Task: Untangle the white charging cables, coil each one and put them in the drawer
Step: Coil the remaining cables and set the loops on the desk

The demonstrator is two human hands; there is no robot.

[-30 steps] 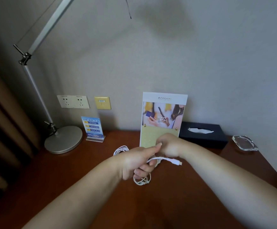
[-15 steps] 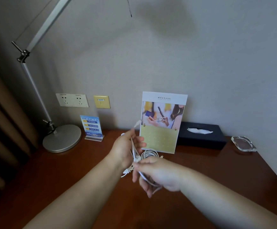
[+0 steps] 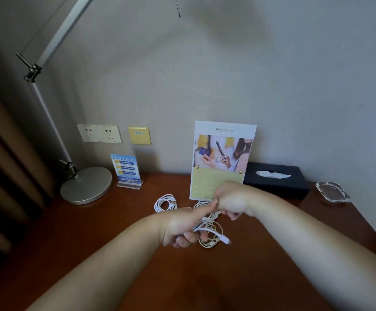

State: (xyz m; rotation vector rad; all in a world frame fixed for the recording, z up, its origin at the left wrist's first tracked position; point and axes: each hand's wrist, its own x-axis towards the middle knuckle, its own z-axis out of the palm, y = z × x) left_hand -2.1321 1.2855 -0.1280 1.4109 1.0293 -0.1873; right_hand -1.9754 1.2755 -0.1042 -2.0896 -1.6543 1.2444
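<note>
Pinching tangled white cables [image 3: 211,234] over table [image 3: 93,232] centre with right grip [image 3: 232,200], clasping one strand in curled left grip [image 3: 180,227], alongside a coiled cable [image 3: 165,202] lying on table just left.

Desk lamp [image 3: 86,186], leaflet stand [image 3: 221,160], tissue box [image 3: 276,182], ashtray [image 3: 332,191].

The worktop [image 3: 97,227] is glossy reddish wood, the lamp base [image 3: 86,186] matt brushed metal, the ashtray [image 3: 332,192] clear glass, and the charging cables [image 3: 209,223] smooth white plastic.
</note>
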